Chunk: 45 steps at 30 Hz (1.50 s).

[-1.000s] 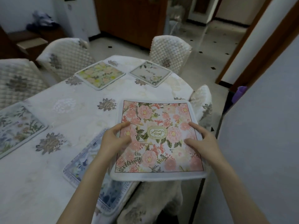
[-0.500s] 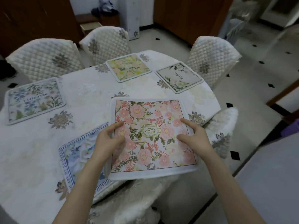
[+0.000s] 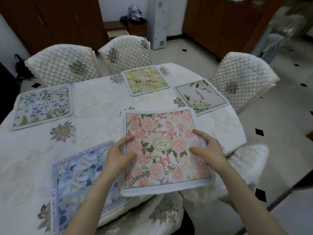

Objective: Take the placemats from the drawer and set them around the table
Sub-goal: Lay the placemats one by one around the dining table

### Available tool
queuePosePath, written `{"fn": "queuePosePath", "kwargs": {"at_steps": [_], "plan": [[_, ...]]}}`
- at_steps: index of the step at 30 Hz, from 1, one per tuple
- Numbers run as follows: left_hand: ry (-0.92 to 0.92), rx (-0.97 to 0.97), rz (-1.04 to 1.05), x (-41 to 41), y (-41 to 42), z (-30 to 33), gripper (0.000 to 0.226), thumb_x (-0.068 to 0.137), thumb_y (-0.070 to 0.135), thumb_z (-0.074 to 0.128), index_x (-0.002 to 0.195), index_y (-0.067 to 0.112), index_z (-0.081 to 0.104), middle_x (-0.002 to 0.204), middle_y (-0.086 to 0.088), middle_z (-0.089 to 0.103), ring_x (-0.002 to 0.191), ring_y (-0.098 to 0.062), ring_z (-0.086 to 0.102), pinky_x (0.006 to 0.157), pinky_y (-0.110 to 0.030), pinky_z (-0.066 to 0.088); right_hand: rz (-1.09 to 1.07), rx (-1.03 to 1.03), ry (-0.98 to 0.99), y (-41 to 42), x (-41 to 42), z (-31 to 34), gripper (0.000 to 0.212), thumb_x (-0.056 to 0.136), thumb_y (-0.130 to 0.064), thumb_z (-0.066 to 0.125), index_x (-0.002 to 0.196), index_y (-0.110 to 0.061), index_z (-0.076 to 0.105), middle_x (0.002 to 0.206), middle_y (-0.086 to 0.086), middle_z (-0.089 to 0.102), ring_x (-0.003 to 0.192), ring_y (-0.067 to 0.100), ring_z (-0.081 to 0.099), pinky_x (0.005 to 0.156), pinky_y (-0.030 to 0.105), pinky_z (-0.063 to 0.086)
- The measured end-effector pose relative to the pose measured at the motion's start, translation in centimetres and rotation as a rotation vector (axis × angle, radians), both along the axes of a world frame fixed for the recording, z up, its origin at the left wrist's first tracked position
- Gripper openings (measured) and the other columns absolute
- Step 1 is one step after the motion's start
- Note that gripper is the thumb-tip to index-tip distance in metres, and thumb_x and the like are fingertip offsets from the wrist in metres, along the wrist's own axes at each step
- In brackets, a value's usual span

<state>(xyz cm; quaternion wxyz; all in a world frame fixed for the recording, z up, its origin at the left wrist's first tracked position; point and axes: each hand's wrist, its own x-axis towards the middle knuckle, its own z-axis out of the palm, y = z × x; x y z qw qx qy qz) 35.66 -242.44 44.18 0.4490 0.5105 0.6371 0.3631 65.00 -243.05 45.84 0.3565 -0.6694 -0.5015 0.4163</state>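
Note:
I hold a pink floral placemat (image 3: 162,126) over the near right part of the table (image 3: 98,112). My left hand (image 3: 118,155) grips its left edge and my right hand (image 3: 210,150) grips its right edge, thumbs and forefingers on top. Its near edge hangs past the table's edge, and its left side overlaps a blue floral placemat (image 3: 79,175). Three more placemats lie flat: a blue-green one (image 3: 44,106) at the left, a yellow one (image 3: 145,80) at the back, a pale grey-green one (image 3: 201,97) at the back right.
Quilted white chairs stand round the table: two at the back (image 3: 66,67) (image 3: 125,53), one at the back right (image 3: 242,78), one at the near right (image 3: 245,163), one below me (image 3: 152,216). An open drawer (image 3: 117,33) shows by the far wall.
My view has swung left, bringing more of the table in. The pink placemat, still in both hands, has moved further in over the table.

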Motion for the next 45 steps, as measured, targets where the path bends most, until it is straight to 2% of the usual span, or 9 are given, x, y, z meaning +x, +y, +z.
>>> {"fn": "queuePosePath", "kwargs": {"at_steps": [3, 9, 14, 16, 22, 26, 31, 38, 45], "plan": [[0.014, -0.005, 0.062, 4.1, 1.8, -0.8, 0.053, 0.077, -0.009, 0.063, 0.119, 0.022, 0.063, 0.123, 0.008, 0.058, 0.083, 0.015, 0.055, 0.058, 0.004, 0.037, 0.048, -0.015, 0.012, 3.6, 3.9, -1.0, 0.064, 0.076, -0.004, 0.069, 0.133, -0.030, 0.053, 0.138, -0.009, 0.050, 0.107, 0.040, 0.058, 0.076, 0.029, 0.055], [0.050, -0.039, 0.137, 12.5, 5.7, -3.3, 0.051, 0.077, -0.006, 0.065, 0.118, 0.024, 0.063, 0.123, 0.009, 0.058, 0.113, -0.006, 0.048, 0.073, 0.001, 0.037, 0.146, -0.051, 0.040, 10.9, 11.7, -3.2, 0.065, 0.078, 0.003, 0.067, 0.136, -0.021, 0.051, 0.136, -0.004, 0.050, 0.079, -0.024, 0.054, 0.058, 0.003, 0.046], [0.067, -0.138, 0.119, 17.0, 8.4, -6.7, 0.050, 0.079, -0.004, 0.064, 0.120, 0.025, 0.062, 0.127, 0.010, 0.056, 0.116, -0.017, 0.053, 0.096, -0.035, 0.047, 0.201, -0.110, -0.027, 15.3, 16.5, -6.5, 0.068, 0.076, 0.002, 0.065, 0.136, -0.026, 0.050, 0.143, -0.005, 0.046, 0.074, 0.015, 0.066, 0.050, 0.013, 0.048], [0.089, -0.168, 0.122, 18.3, 9.1, -8.1, 0.051, 0.079, -0.005, 0.063, 0.121, 0.023, 0.062, 0.128, 0.010, 0.056, 0.119, -0.018, 0.052, 0.098, -0.036, 0.045, 0.222, -0.133, -0.034, 16.7, 17.7, -8.2, 0.069, 0.076, 0.003, 0.065, 0.137, -0.025, 0.049, 0.143, -0.003, 0.046, 0.051, 0.015, 0.055, 0.044, 0.018, 0.045], [0.079, -0.280, 0.191, 19.9, 9.7, -11.4, 0.055, 0.078, -0.010, 0.057, 0.123, 0.020, 0.061, 0.130, 0.005, 0.056, 0.123, -0.022, 0.050, 0.103, -0.039, 0.043, 0.248, -0.233, -0.037, 18.1, 18.2, -12.4, 0.069, 0.076, 0.005, 0.061, 0.138, -0.023, 0.048, 0.143, 0.001, 0.045, 0.040, 0.002, 0.050, 0.041, 0.016, 0.042], [0.080, -0.304, 0.279, 19.8, 9.0, -12.8, 0.055, 0.077, -0.013, 0.054, 0.124, 0.016, 0.061, 0.132, 0.003, 0.055, 0.123, -0.022, 0.050, 0.103, -0.038, 0.043, 0.309, -0.240, -0.048, 18.0, 17.6, -14.0, 0.071, 0.076, 0.005, 0.060, 0.140, -0.023, 0.046, 0.145, -0.002, 0.044, 0.059, 0.014, 0.059, 0.045, 0.017, 0.047], [0.115, -0.306, 0.295, 20.3, 7.9, -14.1, 0.056, 0.079, -0.013, 0.051, 0.126, 0.016, 0.058, 0.135, 0.001, 0.054, 0.126, -0.019, 0.046, 0.101, -0.028, 0.039, 0.422, -0.210, -0.189, 18.0, 17.5, -15.9, 0.075, 0.077, -0.007, 0.062, 0.144, -0.027, 0.036, 0.140, -0.002, 0.045, 0.107, 0.019, 0.056, 0.085, 0.035, 0.052], [0.627, -0.338, 0.130, 20.2, 7.9, -16.3, 0.062, 0.086, 0.011, 0.057, 0.143, 0.023, 0.038, 0.118, -0.017, 0.049, 0.109, -0.033, 0.042, 0.092, -0.037, 0.037, 0.567, -0.140, -0.708, 17.9, 17.6, -16.8, 0.077, 0.078, -0.039, 0.060, 0.145, -0.028, 0.023, 0.098, 0.004, 0.038, 0.094, 0.023, 0.042, 0.067, 0.031, 0.043], [1.053, -0.152, 0.065, 19.7, 8.4, -16.7, 0.058, 0.069, 0.023, 0.078, 0.124, 0.017, 0.061, 0.130, -0.021, 0.052, 0.122, -0.041, 0.047, 0.100, -0.059, 0.034, 0.571, 0.043, -0.892, 18.4, 17.4, -16.9, 0.064, 0.076, -0.045, 0.052, 0.135, -0.023, 0.041, 0.121, 0.013, 0.042, 0.114, 0.028, 0.032, 0.087, 0.040, 0.040]]}}
